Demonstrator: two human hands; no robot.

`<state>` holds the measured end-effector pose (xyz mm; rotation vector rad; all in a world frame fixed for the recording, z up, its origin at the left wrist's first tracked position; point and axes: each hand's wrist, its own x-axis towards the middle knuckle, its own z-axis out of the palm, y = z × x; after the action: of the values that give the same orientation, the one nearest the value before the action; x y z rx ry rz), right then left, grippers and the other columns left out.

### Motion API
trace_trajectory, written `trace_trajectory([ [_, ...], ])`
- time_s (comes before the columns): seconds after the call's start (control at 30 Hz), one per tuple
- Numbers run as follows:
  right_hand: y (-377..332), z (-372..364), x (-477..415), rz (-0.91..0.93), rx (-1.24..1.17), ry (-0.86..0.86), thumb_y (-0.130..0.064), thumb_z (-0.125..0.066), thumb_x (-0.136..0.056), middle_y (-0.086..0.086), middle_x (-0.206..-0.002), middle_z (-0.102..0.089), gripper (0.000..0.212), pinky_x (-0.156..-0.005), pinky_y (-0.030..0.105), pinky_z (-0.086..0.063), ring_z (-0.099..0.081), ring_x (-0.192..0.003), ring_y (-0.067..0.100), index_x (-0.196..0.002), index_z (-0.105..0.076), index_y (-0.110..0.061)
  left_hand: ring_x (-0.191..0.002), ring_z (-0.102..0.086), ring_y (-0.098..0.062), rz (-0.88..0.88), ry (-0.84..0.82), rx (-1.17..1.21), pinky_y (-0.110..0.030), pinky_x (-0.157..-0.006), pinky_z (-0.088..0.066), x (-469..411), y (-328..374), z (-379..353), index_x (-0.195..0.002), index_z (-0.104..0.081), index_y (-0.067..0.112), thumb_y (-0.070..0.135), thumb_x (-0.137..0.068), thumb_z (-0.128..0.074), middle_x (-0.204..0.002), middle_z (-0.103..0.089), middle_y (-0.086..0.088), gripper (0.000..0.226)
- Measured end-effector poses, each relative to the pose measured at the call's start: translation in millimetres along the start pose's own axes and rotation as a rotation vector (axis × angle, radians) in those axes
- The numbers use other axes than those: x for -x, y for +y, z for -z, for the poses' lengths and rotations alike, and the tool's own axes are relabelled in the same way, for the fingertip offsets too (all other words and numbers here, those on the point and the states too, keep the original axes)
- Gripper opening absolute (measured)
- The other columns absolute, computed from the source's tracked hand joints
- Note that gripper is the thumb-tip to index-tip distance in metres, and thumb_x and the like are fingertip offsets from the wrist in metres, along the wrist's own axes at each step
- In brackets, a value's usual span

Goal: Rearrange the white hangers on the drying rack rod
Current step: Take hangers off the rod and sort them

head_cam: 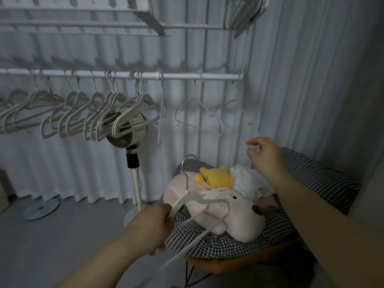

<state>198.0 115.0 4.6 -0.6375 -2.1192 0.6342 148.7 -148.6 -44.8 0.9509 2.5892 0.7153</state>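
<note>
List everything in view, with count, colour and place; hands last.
rod: one, white, across the middle
thick hangers: many, white, bunched on rod's left
wire hangers: about three, white, rod's right
loose hanger: one, white, held, lower centre
stand fan: one, white, behind thick hangers
disc base: one, grey, floor left
chair: one, houndstooth, lower right
pink plush toy: one, on chair
yellow plush toy: one, on chair
curtain: white, behind
left hand: grips loose hanger
right hand: pinches a wire hanger

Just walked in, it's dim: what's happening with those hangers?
A person is sorting hangers on the white drying rack rod. Their left hand holds a thick white hanger off the rod, while their right hand pinches a thin wire hanger hanging near the rod's right end. The other white hangers hang bunched at left.
</note>
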Motion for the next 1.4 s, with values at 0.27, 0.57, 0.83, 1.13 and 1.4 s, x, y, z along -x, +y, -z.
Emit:
trace_trajectory([
  [0.27,25.6,-2.1,-85.3,-0.183,0.018,-0.152,-0.027,-0.053,-0.089,0.015,-0.145,-0.030,0.060,-0.108,0.037,-0.025,-0.026,-0.132,0.032,-0.140,-0.027,-0.010,-0.101,-0.060,-0.031,-0.088,0.076,-0.274,-0.023,-0.067,-0.039,-76.2,85.1,2.0,-0.110,-0.050,0.003,0.014,-0.093,-0.038,-0.114,-0.060,-0.016,0.024],
  [0.57,35.5,-21.7,-152.8,0.241,0.103,-0.275,-0.020,-0.050,-0.091,0.007,-0.140,-0.042,0.055,-0.102,0.026,-0.028,-0.033,-0.129,0.024,-0.140,-0.028,-0.013,-0.090,-0.064,-0.026,-0.004,0.137,-0.217,-0.027,-0.051,-0.042,-141.7,102.0,8.1,-0.107,-0.052,0.005,0.010,-0.092,-0.038,-0.112,-0.063,-0.014,0.021],
  [0.83,21.3,-67.7,-169.7,0.213,-0.216,-0.558,-0.014,-0.058,-0.086,0.002,-0.093,-0.059,0.042,-0.080,0.020,-0.042,-0.055,-0.090,0.015,-0.127,-0.048,-0.009,-0.071,-0.062,-0.023,0.145,0.147,-0.109,-0.020,-0.044,-0.043,-141.5,73.6,8.6,-0.103,-0.054,0.008,0.018,-0.095,-0.033,-0.101,-0.064,-0.011,0.025],
  [1.13,19.6,-78.3,-186.5,0.351,0.002,-0.069,-0.016,-0.054,-0.086,0.009,-0.125,-0.057,0.029,-0.095,0.027,-0.030,-0.045,-0.119,0.026,-0.114,-0.061,-0.014,-0.085,-0.067,-0.028,0.191,0.134,-0.110,-0.035,-0.061,-0.053,-141.6,77.7,26.2,-0.103,-0.053,0.010,0.023,-0.094,-0.035,-0.099,-0.064,-0.010,0.023],
  [1.4,60.0,-62.6,-200.3,0.007,-0.072,-0.322,-0.012,-0.047,-0.091,0.013,-0.147,-0.023,0.059,-0.103,0.032,-0.035,-0.040,-0.126,0.029,-0.143,-0.020,-0.010,-0.092,-0.065,-0.028,0.114,0.258,-0.309,-0.030,-0.066,-0.050,-198.7,110.9,44.1,-0.105,-0.051,0.008,0.012,-0.093,-0.037,-0.106,-0.062,-0.014,0.019],
])
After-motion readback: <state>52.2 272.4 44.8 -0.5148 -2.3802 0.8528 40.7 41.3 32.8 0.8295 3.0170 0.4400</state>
